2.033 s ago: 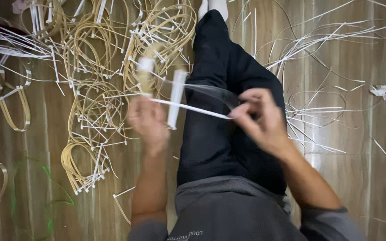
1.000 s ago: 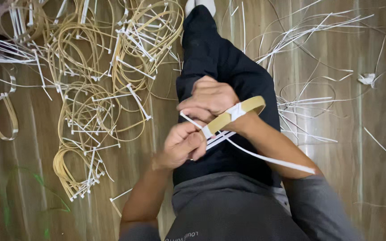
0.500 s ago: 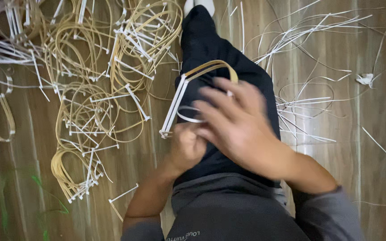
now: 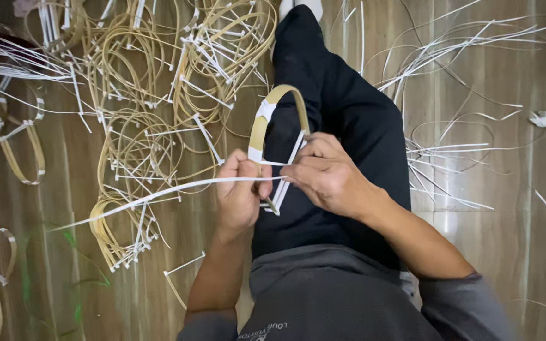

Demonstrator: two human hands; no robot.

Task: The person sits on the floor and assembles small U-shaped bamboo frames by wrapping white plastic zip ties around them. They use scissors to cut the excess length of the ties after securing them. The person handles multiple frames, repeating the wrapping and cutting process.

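Lying across the wooden floor [image 4: 488, 252], a heap of bent cane loops [image 4: 159, 113] sits left of the black-trousered leg [image 4: 349, 120]; above it the tan cane hoop [image 4: 285, 95] arches upward, its long axis roughly vertical. Left hand [image 4: 241, 189] pinches the white strip [image 4: 159, 192] trailing leftward; right hand [image 4: 330, 173] clamps the hoop's bound ends

Setting: a floor-level craft workspace, of the kind kept in a home or small weaving workshop. Evidence: wood-patterned plank floor [image 4: 526, 252] on which the work is done seated, one leg in dark trousers [image 4: 342, 120] stretched out; heaps of tan cane hoops [image 4: 140, 145] bound with white strips; loose white strips [image 4: 450, 50] scattered about; finished flat loops [image 4: 23, 151] laid aside at the left edge
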